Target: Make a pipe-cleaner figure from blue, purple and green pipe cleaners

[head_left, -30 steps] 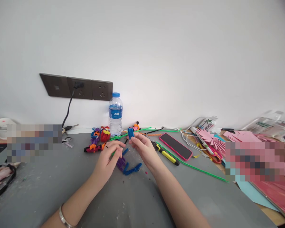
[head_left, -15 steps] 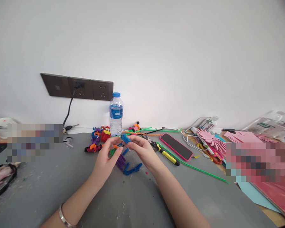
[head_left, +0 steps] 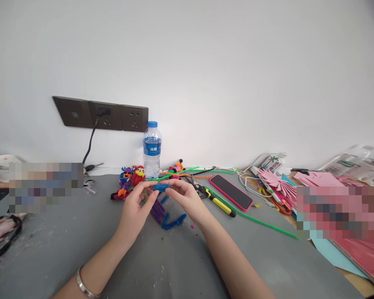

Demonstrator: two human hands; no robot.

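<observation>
Between the fingertips of both my hands is a short blue bundle of pipe cleaner (head_left: 161, 187), lying roughly level. My left hand (head_left: 139, 207) pinches its left end with thumb and fingers. At the other end, my right hand (head_left: 187, 199) pinches it too. Just below them on the grey table lie purple pipe cleaners (head_left: 157, 211) and a bent blue pipe cleaner (head_left: 173, 223). Behind my left hand are small fuzzy figures, one purple and orange (head_left: 125, 177), one red with a yellow face (head_left: 139, 175).
A water bottle (head_left: 152, 151) stands by the wall under the sockets (head_left: 106, 115). To the right lie pliers with yellow handles (head_left: 220, 203), a phone (head_left: 231, 192) and a long green pipe cleaner (head_left: 264, 224). Pink paper (head_left: 318, 185) and scissors (head_left: 282, 203) fill the right side.
The blue bundle has turned from slanted to nearly level. My left fingertips have come closer and now grip its left end; my right hand has barely moved.
</observation>
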